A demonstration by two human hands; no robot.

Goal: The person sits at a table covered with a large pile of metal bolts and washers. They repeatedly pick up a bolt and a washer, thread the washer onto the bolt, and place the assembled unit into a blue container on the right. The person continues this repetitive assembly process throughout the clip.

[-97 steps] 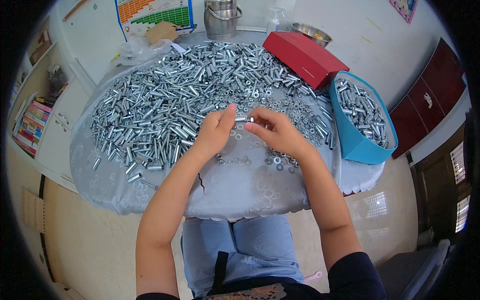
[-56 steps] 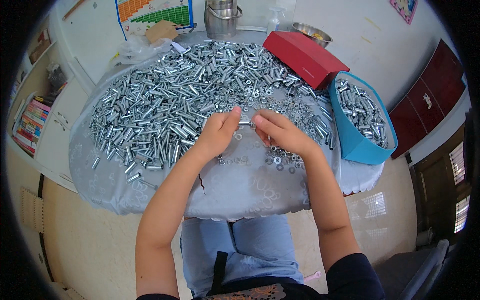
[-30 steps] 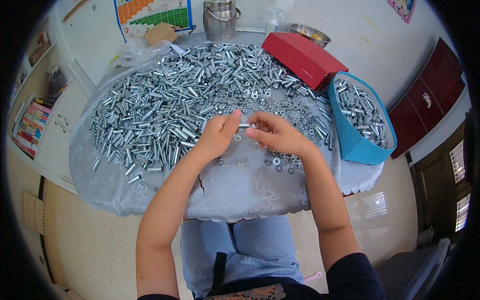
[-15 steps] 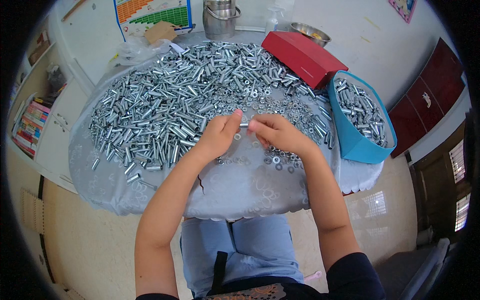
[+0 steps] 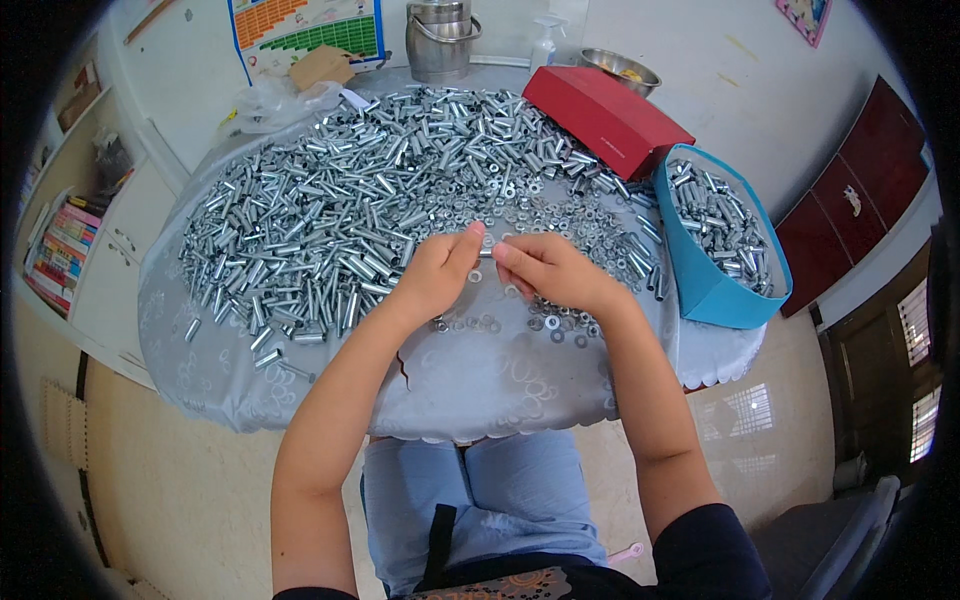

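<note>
While both pinch, a small metal piece seemingly bridges left hand and right hand.

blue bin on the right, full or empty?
Partly full. The blue heart-shaped box holds a layer of shiny metal sleeves, with its inner blue wall showing above them.

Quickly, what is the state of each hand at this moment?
Left hand: closed, fingertips pinching one end of a small metal piece.
Right hand: closed, fingertips pinching the other end of the same piece.
</note>
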